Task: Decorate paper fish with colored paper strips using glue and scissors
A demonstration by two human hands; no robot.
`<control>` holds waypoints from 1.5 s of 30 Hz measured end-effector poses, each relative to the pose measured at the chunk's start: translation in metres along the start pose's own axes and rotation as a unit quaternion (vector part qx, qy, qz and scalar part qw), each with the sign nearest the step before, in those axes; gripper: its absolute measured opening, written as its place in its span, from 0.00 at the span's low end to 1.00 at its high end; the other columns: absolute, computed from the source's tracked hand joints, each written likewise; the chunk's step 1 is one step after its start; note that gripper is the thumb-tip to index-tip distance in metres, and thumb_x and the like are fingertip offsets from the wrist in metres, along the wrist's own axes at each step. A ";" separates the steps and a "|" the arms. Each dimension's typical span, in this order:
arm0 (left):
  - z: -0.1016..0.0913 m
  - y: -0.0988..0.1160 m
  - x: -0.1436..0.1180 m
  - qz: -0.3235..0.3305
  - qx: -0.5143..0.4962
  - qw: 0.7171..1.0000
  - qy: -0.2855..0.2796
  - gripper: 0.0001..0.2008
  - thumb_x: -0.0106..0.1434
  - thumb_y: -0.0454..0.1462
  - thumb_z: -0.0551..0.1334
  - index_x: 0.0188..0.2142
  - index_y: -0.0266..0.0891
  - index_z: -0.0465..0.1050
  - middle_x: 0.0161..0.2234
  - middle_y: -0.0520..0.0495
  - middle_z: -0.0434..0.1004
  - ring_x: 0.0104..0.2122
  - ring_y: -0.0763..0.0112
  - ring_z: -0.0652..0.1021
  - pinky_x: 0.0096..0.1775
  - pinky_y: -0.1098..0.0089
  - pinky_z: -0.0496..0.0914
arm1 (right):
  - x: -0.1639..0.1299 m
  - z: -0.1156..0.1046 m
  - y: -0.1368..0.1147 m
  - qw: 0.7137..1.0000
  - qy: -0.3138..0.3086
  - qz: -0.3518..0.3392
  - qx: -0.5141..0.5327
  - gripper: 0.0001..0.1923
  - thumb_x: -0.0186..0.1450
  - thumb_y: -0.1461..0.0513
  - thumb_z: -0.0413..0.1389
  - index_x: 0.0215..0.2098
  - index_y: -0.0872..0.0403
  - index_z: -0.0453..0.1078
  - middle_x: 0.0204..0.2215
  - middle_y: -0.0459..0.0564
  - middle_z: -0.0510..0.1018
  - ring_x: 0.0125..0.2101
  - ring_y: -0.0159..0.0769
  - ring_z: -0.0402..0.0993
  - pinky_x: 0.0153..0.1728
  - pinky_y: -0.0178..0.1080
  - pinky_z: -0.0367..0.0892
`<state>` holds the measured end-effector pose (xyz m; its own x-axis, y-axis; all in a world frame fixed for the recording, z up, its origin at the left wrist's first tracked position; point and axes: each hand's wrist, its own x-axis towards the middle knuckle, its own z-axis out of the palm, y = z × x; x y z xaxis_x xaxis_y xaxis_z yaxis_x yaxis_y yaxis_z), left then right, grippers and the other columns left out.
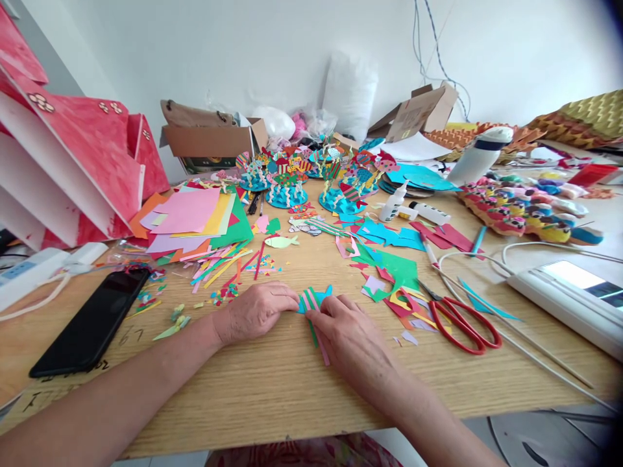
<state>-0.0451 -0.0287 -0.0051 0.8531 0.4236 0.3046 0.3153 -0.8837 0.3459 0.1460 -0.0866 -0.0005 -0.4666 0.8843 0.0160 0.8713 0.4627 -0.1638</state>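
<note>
Both hands rest on the table (pixel 272 389) at its near edge. The left hand (pixel 256 312) lies curled, fingertips pressing down the left side of a small blue cut-out (pixel 314 299) striped with pink and green strips. The right hand (pixel 348 334) pinches at the cut-out's lower right, where a pink strip (pixel 322 353) trails out towards the body; whether it grips that strip or just pins it I cannot quite tell, since the fingers cover the spot.

To do this well, the left hand should hold the blue piece flat while the right presses each strip down squarely, keeping the stripes parallel and evenly spaced.

A black phone (pixel 92 321) lies to the left, red scissors (pixel 462 321) to the right, paper scraps all round. Further off sit a stack of coloured sheets (pixel 195 217), a glue bottle (pixel 393 202) and finished paper fish pieces (pixel 311 175).

At the back, an open cardboard box (pixel 209 139) holds something brown, a bag perhaps; a second box (pixel 421 110) lies tipped, its contents hidden.
</note>
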 end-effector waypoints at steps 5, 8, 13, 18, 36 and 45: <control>0.000 -0.001 0.000 -0.015 -0.004 1.000 -0.005 0.15 0.57 0.24 0.48 0.37 0.34 0.70 0.39 0.45 0.73 0.41 0.73 0.71 0.46 0.71 0.64 | -0.002 0.000 0.000 1.000 0.014 0.000 0.002 0.06 0.59 0.65 0.50 0.33 0.51 0.68 0.30 0.48 0.68 0.32 0.35 0.61 0.35 0.35 0.55; 0.000 0.000 0.001 -0.014 0.003 1.000 -0.009 0.15 0.58 0.24 0.48 0.38 0.34 0.70 0.39 0.45 0.73 0.41 0.73 0.70 0.46 0.71 0.63 | -0.003 0.001 -0.001 1.000 0.018 0.004 0.002 0.07 0.60 0.66 0.48 0.32 0.51 0.68 0.30 0.48 0.68 0.33 0.34 0.61 0.36 0.35 0.55; 0.002 0.002 0.002 -0.009 0.034 0.999 -0.012 0.14 0.60 0.27 0.47 0.40 0.34 0.69 0.40 0.44 0.71 0.42 0.71 0.69 0.46 0.70 0.63 | -0.001 0.008 -0.005 1.000 0.020 0.011 -0.004 0.08 0.61 0.66 0.47 0.33 0.50 0.67 0.31 0.48 0.69 0.35 0.35 0.62 0.38 0.36 0.55; 0.004 0.002 0.003 -0.002 0.061 0.998 -0.011 0.14 0.62 0.29 0.47 0.42 0.35 0.68 0.41 0.44 0.71 0.42 0.70 0.69 0.46 0.69 0.63 | -0.001 0.004 -0.007 0.999 0.033 0.025 -0.014 0.10 0.62 0.66 0.46 0.40 0.50 0.65 0.35 0.50 0.69 0.37 0.37 0.62 0.35 0.37 0.56; 0.008 0.002 0.004 -0.013 0.048 0.999 -0.019 0.13 0.61 0.28 0.47 0.41 0.36 0.66 0.44 0.46 0.70 0.44 0.71 0.68 0.48 0.68 0.62 | -0.006 0.008 -0.012 0.998 0.062 0.017 -0.009 0.06 0.60 0.67 0.50 0.33 0.51 0.66 0.30 0.46 0.69 0.34 0.35 0.61 0.34 0.36 0.55; 0.005 0.003 0.005 -0.012 0.033 0.999 -0.013 0.14 0.60 0.27 0.47 0.39 0.36 0.67 0.42 0.45 0.71 0.44 0.71 0.69 0.48 0.68 0.62 | -0.008 0.006 -0.012 0.997 0.069 0.015 0.014 0.06 0.60 0.67 0.50 0.33 0.51 0.66 0.30 0.46 0.68 0.33 0.34 0.60 0.35 0.35 0.55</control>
<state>-0.0380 -0.0308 -0.0069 0.8553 0.4407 0.2725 0.3624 -0.8847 0.2932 0.1387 -0.0993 -0.0050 -0.4132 0.8988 0.1465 0.8790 0.4357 -0.1938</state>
